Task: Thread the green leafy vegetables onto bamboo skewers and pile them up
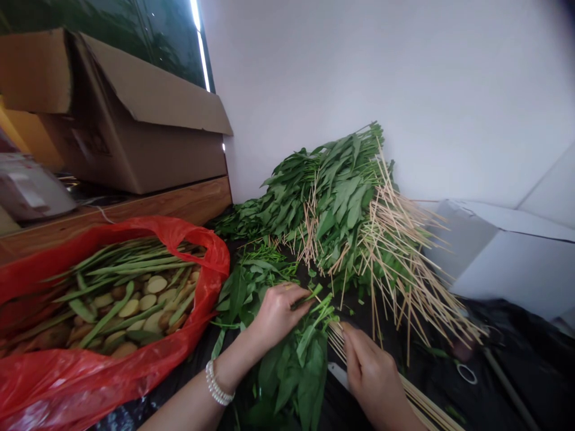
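Note:
My left hand, with a pearl bracelet at the wrist, pinches the pale green stem end of a leafy green. A bunch of long-leaved greens hangs just below it, stems pointing up toward the fingers. Close by on the right, my right hand is closed, thumb against finger, on what looks like a thin bamboo skewer, mostly hidden by the fingers. Loose bamboo skewers lie beneath that hand. Beside it shows part of a flat, light-coloured blade.
Skewered greens are heaped against the white wall, their sticks fanning rightward. A red plastic bag at left holds long beans and sliced potatoes. A cardboard box stands behind it; a white box is at right.

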`<move>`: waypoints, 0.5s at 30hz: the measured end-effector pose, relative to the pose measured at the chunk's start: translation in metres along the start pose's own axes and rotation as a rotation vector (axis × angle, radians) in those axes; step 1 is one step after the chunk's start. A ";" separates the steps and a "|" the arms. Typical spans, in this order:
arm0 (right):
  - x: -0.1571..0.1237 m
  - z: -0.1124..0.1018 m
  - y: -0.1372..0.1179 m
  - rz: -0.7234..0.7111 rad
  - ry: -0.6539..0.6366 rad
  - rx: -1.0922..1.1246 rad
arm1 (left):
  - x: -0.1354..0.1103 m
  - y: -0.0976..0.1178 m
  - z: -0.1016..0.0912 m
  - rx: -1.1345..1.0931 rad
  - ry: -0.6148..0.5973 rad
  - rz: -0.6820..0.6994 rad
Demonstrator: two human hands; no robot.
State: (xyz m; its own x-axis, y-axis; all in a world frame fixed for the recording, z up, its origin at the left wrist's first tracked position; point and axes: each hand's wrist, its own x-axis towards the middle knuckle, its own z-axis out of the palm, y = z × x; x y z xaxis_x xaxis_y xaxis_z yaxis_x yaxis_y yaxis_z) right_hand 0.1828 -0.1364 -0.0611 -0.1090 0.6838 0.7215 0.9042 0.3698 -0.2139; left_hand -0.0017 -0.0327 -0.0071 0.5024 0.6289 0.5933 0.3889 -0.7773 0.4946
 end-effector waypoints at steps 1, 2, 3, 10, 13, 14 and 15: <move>0.001 0.000 0.000 -0.003 0.006 0.006 | 0.000 0.002 -0.001 -0.008 -0.027 0.011; 0.001 0.000 0.000 -0.006 0.011 0.013 | 0.000 0.004 -0.002 -0.023 -0.046 0.008; 0.002 0.000 0.000 -0.009 0.017 0.017 | 0.001 0.006 -0.004 -0.049 -0.057 -0.006; 0.007 -0.009 -0.003 -0.005 0.074 0.042 | 0.008 0.011 -0.019 -0.409 -0.172 -0.236; 0.011 -0.022 -0.004 -0.018 0.055 0.157 | 0.009 0.006 -0.019 -0.465 -0.194 -0.275; 0.011 -0.027 -0.004 -0.023 0.039 0.199 | 0.009 0.003 -0.019 -0.489 -0.184 -0.286; 0.012 -0.031 -0.004 -0.030 0.025 0.231 | 0.010 0.001 -0.018 -0.536 -0.170 -0.309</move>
State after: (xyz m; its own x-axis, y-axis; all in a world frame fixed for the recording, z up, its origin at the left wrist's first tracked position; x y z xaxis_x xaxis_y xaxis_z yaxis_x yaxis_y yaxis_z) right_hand 0.1909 -0.1494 -0.0314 -0.1221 0.6556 0.7452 0.7816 0.5262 -0.3349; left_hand -0.0106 -0.0268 0.0104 0.5620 0.7763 0.2854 0.1170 -0.4162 0.9017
